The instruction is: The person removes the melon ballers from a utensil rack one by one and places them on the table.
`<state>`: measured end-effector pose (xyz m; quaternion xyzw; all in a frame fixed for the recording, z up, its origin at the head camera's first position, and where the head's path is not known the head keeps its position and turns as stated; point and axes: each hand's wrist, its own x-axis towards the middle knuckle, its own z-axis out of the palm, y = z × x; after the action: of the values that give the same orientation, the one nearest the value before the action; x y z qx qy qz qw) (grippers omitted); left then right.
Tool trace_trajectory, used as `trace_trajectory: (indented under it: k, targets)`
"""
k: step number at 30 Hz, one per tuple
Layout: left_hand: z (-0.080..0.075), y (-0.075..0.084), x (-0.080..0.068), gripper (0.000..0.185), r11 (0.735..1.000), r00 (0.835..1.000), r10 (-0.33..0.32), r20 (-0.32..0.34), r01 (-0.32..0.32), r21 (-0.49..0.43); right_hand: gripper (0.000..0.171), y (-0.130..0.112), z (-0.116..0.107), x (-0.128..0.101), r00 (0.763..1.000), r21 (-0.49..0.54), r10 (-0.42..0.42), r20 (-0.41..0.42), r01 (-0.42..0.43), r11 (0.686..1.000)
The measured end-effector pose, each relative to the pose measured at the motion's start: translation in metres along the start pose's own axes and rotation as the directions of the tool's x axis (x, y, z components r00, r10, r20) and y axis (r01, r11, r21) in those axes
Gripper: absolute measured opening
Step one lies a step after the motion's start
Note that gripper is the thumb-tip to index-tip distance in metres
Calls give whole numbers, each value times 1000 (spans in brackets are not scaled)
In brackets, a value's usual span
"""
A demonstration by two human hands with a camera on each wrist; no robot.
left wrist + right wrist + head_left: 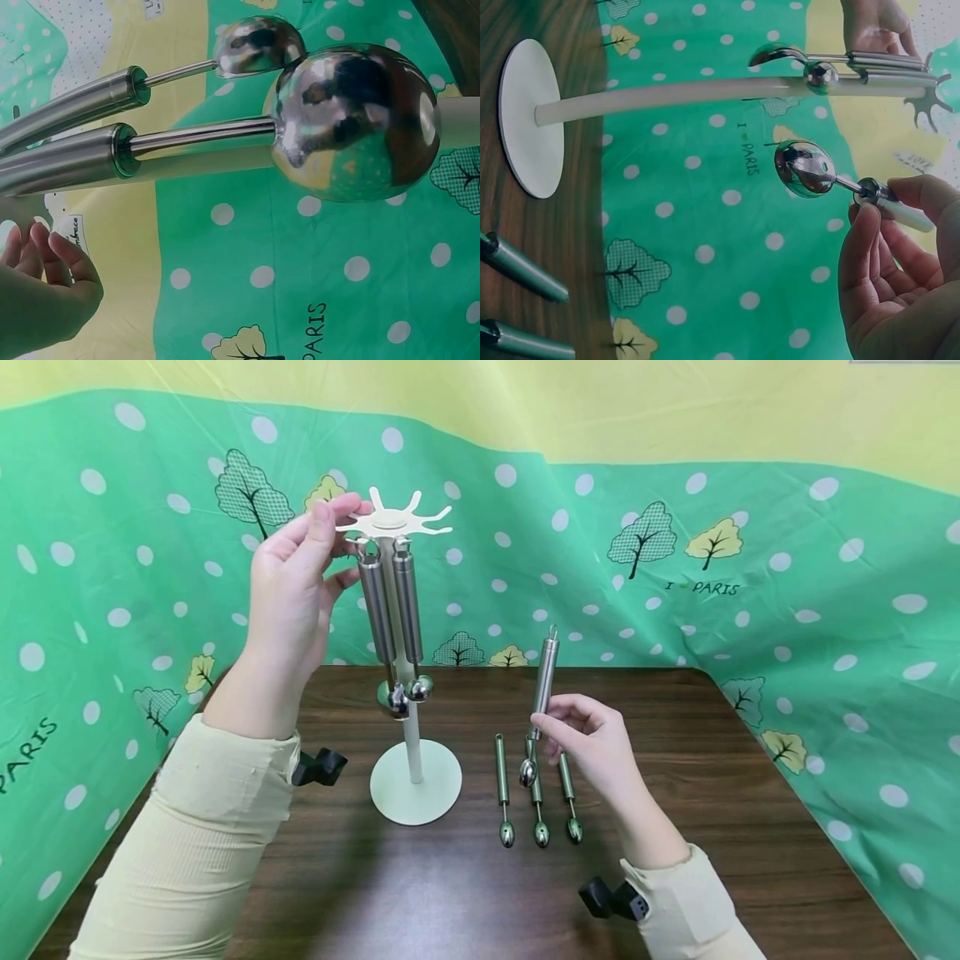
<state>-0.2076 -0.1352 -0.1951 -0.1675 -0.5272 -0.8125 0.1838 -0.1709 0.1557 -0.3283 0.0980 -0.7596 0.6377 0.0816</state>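
A white display stand [416, 743] rises from a round base, with a ring of hook arms [390, 520] on top. My left hand [288, 577] holds the ring's left edge between thumb and fingers. Two steel scoops [407, 602] with round bowls hang from the hooks, bowls down, beside the pole. To the right of the stand, my right hand [592, 739] pinches another steel scoop [545, 681] low on its handle, its loop end up. In the right wrist view, thumb and fingers meet around that handle, just behind the shiny bowl [805, 168].
Three more scoops [502, 777] lie side by side on the dark wooden table [675, 793], below the right hand, bowls toward me. A green and yellow patterned cloth [570, 543] hangs behind the table. Black wrist cameras [318, 767] sit at both sleeves.
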Motion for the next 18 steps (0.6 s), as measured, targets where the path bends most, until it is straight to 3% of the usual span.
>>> trace_trajectory:
  k: [18]
  targets:
    - [-4, 4, -2, 29, 1000, 1000, -16, -25, 15, -3, 18, 19, -6, 0, 998, -8, 58, -20, -58, 998]
